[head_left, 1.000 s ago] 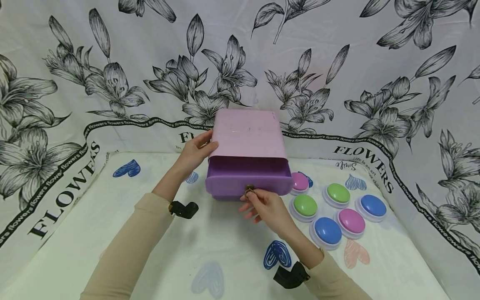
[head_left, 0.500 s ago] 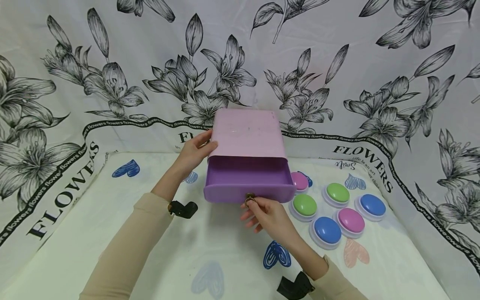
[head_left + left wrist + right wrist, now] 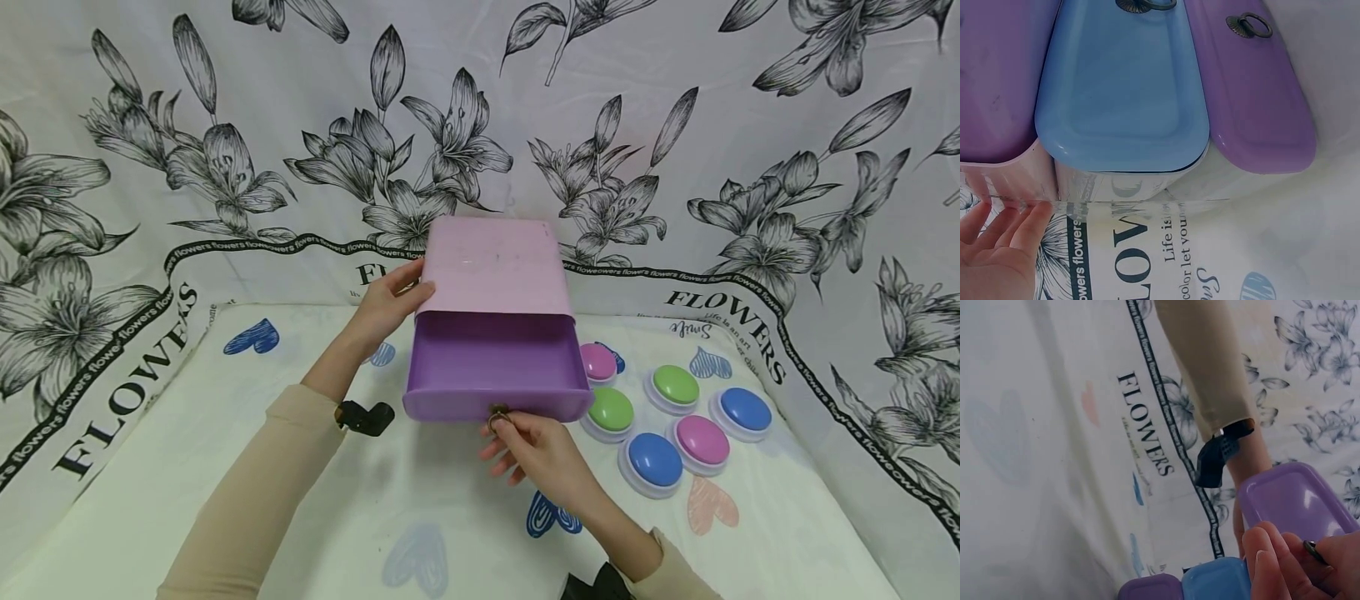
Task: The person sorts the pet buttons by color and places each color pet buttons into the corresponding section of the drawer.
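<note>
A small drawer cabinet with a pale pink top (image 3: 495, 267) stands at the centre, its purple top drawer (image 3: 450, 406) pulled well out. My left hand (image 3: 382, 312) rests against the cabinet's left side, fingertips on the pink wall in the left wrist view. Thumb and finger of my right hand (image 3: 543, 458) pinch the bronze ring pull (image 3: 497, 417) on that drawer's front. Below, the left wrist view shows a blue drawer (image 3: 1122, 81) and another purple drawer (image 3: 1266, 100), both pushed in, each with a ring of its own.
Several round push buttons lie right of the cabinet, among them a near blue button (image 3: 656, 461), a pink button (image 3: 702, 441) and a green button (image 3: 677, 386). White cloth with hearts (image 3: 420, 557) covers the table; a flower-printed curtain (image 3: 465, 150) hangs behind.
The purple top drawer has slid further out toward me, showing more of its inside, as my right hand moves back with the ring. My left hand and the cabinet stay put.
</note>
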